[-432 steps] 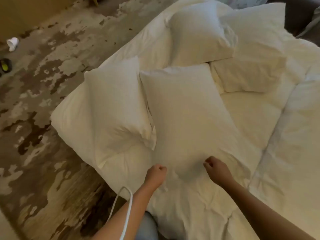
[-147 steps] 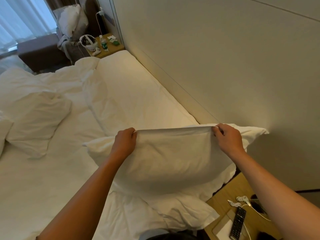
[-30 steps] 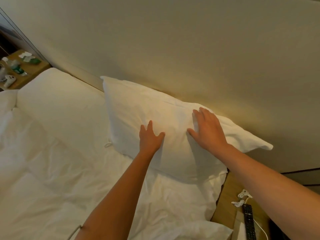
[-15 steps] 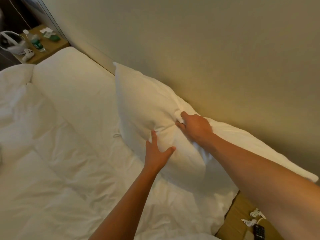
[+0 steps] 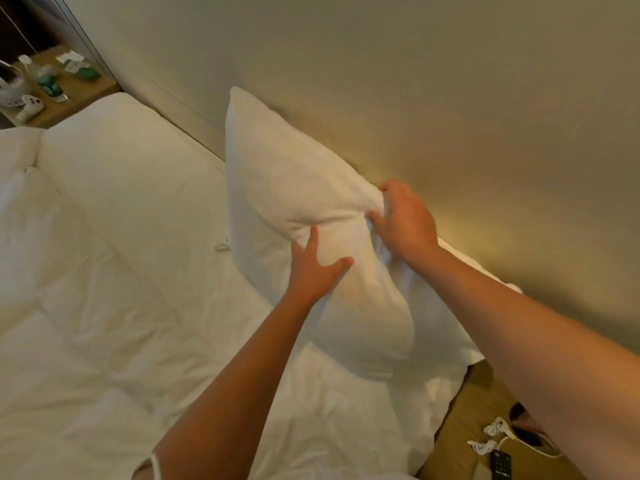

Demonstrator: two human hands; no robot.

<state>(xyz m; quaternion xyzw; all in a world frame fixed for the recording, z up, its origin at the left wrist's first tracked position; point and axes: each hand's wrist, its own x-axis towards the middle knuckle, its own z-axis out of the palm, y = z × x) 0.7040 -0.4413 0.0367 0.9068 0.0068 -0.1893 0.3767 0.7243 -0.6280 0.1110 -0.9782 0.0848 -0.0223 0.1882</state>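
Observation:
A white pillow [image 5: 284, 188] stands on its long edge against the beige wall at the head of the bed. My left hand [image 5: 317, 268] presses flat on the pillow's front face, fingers spread. My right hand [image 5: 403, 220] is at the pillow's top edge next to the wall, thumb and fingers dug into a crease in the fabric, gripping it. The pillow's right end runs behind my right forearm and is partly hidden.
A white duvet [image 5: 114, 271] covers the bed. A wooden nightstand [image 5: 485, 420] at lower right carries a remote [image 5: 500, 464] and a white cable [image 5: 491, 434]. Another nightstand [image 5: 69, 88] at upper left holds a green bottle [image 5: 46, 83] and small items.
The pillow went from the foot of the bed to the headboard wall. In the last second my right hand went from lying flat on it to gripping its top edge, and it now stands more upright.

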